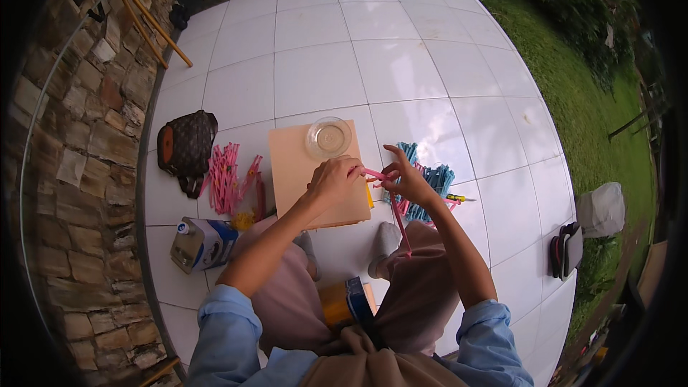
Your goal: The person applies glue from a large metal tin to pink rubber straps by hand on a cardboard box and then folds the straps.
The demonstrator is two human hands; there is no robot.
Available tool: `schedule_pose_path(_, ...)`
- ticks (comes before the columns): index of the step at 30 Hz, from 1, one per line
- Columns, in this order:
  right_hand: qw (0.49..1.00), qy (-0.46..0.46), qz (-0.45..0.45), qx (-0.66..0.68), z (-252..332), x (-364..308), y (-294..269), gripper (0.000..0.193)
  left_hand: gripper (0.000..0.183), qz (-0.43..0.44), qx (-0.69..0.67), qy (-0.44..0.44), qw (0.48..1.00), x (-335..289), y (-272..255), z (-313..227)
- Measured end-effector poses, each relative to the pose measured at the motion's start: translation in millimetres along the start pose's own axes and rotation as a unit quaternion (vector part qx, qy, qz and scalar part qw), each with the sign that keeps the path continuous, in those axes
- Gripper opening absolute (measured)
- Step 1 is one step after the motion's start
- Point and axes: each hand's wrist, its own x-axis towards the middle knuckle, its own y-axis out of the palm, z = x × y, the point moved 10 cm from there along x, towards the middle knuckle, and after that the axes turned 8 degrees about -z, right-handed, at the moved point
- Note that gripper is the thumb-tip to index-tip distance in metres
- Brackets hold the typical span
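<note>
A thin pink strip (396, 216) stretches between my two hands, and its long end hangs down over my right knee. My left hand (335, 182) is closed on one part of it above the tan board (315, 208). Thumb and fingers of my right hand (410, 180) pinch the strip a little to the right, with the index finger raised. A round clear glass dish (330, 137) rests on the board's far edge. Just beyond my right hand lies a heap of blue strips (434, 179) with some pink among them. A pile of pink strips (226, 183) lies left of the board.
On the left are a brown patterned bag (188, 145) and a metal can (204, 244) with a blue label. A yellow-handled tool (460, 198) lies by the blue heap. Between my legs stands a blue and yellow container (347, 301). A stone wall (86, 172) borders the tiled floor.
</note>
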Motion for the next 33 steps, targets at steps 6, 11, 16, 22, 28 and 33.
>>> schedule_pose_path(6,0.987,0.047,0.048,0.145,-45,50,17,0.068,0.012,-0.009,-0.065,-0.077,0.995,14,7,73)
schedule_pose_path(11,0.996,0.048,-0.03,0.066,-78,79,35,0.067,0.014,-0.086,-0.064,-0.196,0.975,3,22,133)
schedule_pose_path(16,0.992,0.03,-0.113,0.055,-86,87,37,0.059,0.015,-0.172,-0.035,-0.152,0.973,0,17,135)
schedule_pose_path(22,0.988,0.053,-0.147,0.008,-88,84,34,0.057,0.014,-0.13,0.017,-0.049,0.99,4,23,120)
schedule_pose_path(28,0.981,0.046,-0.191,-0.005,-91,80,27,0.054,0.016,-0.188,0.075,0.065,0.977,-6,17,106)
schedule_pose_path(33,0.976,0.06,-0.207,-0.008,-87,79,31,0.052,0.022,-0.218,0.142,0.081,0.962,-20,21,102)
